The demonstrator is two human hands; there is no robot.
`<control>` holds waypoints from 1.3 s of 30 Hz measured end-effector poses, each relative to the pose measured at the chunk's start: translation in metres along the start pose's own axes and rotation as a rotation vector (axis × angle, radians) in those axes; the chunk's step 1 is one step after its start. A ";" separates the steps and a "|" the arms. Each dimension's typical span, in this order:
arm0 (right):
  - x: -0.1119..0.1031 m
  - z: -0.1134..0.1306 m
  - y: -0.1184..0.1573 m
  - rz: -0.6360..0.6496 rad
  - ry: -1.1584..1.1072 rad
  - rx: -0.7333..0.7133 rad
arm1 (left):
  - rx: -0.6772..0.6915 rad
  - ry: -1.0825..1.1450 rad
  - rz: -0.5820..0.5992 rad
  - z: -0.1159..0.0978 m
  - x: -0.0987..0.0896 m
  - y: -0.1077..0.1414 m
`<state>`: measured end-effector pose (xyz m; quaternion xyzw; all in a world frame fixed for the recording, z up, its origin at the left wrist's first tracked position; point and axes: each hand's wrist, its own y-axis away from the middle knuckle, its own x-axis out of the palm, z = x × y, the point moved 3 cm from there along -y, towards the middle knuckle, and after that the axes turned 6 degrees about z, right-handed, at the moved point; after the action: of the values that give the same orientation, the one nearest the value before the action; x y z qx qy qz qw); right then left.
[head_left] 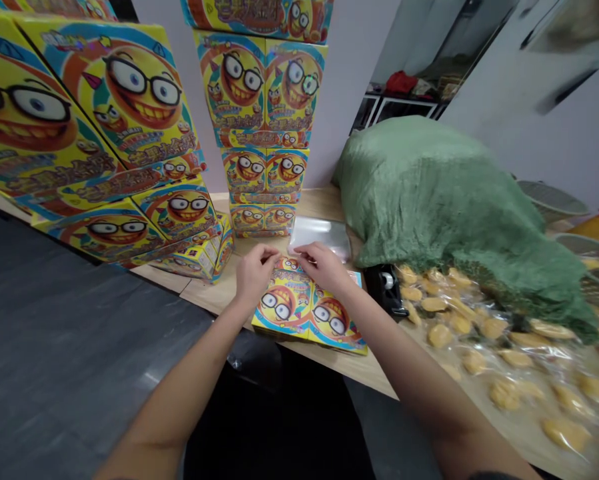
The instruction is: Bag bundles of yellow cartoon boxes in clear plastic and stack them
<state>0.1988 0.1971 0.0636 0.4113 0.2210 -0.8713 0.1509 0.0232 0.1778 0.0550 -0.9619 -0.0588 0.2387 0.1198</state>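
- Our left grip (pixel 256 272) and right grip (pixel 324 265) sit close, fingers drawn in at a flat printed carton's (pixel 309 308) far edge; we cannot tell if they clamp it.
- It lies on the desk (pixel 206 295), within both hands' reach, just beside a clear plastic sheet (pixel 320 238).

One left grip (pixel 256 273), one right grip (pixel 324 267), one printed yellow carton (pixel 306 310) beneath them; beyond them, one clear plastic bag (pixel 319 237), one green sack (pixel 429 200); to their right, one tape dispenser (pixel 385 288), about twenty bagged yellow items (pixel 484 353).
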 end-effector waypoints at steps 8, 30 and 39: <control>-0.002 0.007 -0.011 0.135 0.022 -0.054 | 0.019 -0.028 -0.009 -0.001 0.000 0.005; -0.007 0.007 -0.047 0.588 0.048 0.036 | 0.197 -0.359 0.043 -0.013 -0.002 0.011; -0.018 0.026 -0.046 0.642 0.234 0.032 | 0.372 -0.551 0.105 -0.015 0.004 0.006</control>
<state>0.1728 0.2250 0.1043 0.5595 0.0826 -0.7296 0.3844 0.0341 0.1695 0.0643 -0.8245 0.0051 0.5024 0.2603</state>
